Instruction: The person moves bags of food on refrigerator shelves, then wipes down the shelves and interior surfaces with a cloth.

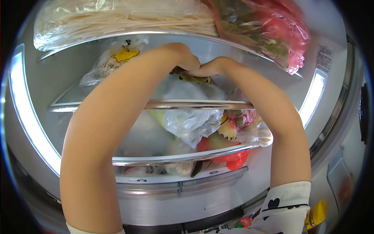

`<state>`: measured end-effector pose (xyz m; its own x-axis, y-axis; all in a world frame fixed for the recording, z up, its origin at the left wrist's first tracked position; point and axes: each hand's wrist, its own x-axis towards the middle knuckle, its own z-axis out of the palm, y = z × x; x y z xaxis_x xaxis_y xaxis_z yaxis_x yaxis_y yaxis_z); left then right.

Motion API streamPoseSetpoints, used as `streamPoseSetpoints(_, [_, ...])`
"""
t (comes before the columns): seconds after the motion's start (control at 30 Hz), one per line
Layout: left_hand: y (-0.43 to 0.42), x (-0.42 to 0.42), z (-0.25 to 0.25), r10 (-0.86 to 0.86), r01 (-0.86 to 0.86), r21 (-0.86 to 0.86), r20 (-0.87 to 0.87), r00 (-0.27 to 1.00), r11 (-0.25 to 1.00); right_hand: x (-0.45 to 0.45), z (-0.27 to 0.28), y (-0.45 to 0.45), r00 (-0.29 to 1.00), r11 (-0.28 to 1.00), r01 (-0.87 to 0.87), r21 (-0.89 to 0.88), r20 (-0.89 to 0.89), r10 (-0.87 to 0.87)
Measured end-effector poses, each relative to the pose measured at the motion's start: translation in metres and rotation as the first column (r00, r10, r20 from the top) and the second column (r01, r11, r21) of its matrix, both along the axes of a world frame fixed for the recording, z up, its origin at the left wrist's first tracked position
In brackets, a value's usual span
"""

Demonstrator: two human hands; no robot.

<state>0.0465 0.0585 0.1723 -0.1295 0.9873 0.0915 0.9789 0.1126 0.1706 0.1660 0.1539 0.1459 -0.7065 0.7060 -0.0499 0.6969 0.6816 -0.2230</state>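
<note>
Both arms reach into an open refrigerator, over its middle glass shelf (167, 104). My left hand (183, 55) is closed and bent downward, its fingertips hidden behind the wrist. Touching it from the right, my right hand (208, 69) has its fingers pressed on a crumpled olive-green cloth (194, 78). The cloth lies under and between the two hands; a darker part shows below my left hand. To the left on the same shelf sits a clear bag with a yellow print (125, 54).
Above, the top shelf holds a bag of pale noodles (128, 17) and a pink bag with green leaves (272, 31) that hangs over the edge. Below are a translucent plastic bag (194, 121), a red bag (235, 158) and drawers (156, 189). A yellow-capped bottle (317, 213) stands lower right.
</note>
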Motion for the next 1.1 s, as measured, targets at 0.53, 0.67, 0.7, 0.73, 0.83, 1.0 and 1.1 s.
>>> streamPoseSetpoints(0.53, [0.031, -0.002, -0.018, -0.292, 0.293, 0.037, -0.026, 0.956, 0.955, 0.026, 0.012, -0.047, 0.902, 0.919, 0.379, 0.104, 0.181, -0.393])
streamPoseSetpoints(0.67, [0.015, 0.005, -0.013, -0.363, 0.364, 0.014, -0.020, 0.931, 0.931, 0.040, 0.014, -0.028, 0.956, 0.956, 0.280, -0.083, 0.111, -0.270])
streamPoseSetpoints(0.7, [0.010, 0.007, -0.014, -0.391, 0.391, 0.032, -0.003, 0.920, 0.920, 0.041, 0.014, -0.027, 0.972, 0.962, 0.230, -0.145, 0.080, -0.220])
streamPoseSetpoints(0.73, [0.009, 0.007, -0.015, -0.392, 0.391, 0.043, 0.014, 0.920, 0.919, 0.042, 0.015, -0.025, 0.978, 0.960, 0.204, -0.190, 0.084, -0.191])
streamPoseSetpoints(0.83, [0.016, 0.005, -0.015, -0.370, 0.366, 0.069, 0.057, 0.927, 0.928, 0.040, 0.024, -0.023, 0.988, 0.946, 0.143, -0.290, 0.101, -0.119])
streamPoseSetpoints(1.0, [0.004, 0.008, -0.020, -0.282, 0.267, 0.169, 0.072, 0.957, 0.949, 0.030, 0.018, -0.008, 0.988, 0.935, 0.130, -0.330, 0.124, -0.094])
streamPoseSetpoints(1.1, [-0.009, 0.006, -0.018, -0.353, 0.347, 0.074, 0.092, 0.931, 0.935, 0.033, 0.011, 0.016, 0.982, 0.949, 0.170, -0.265, 0.127, -0.141])
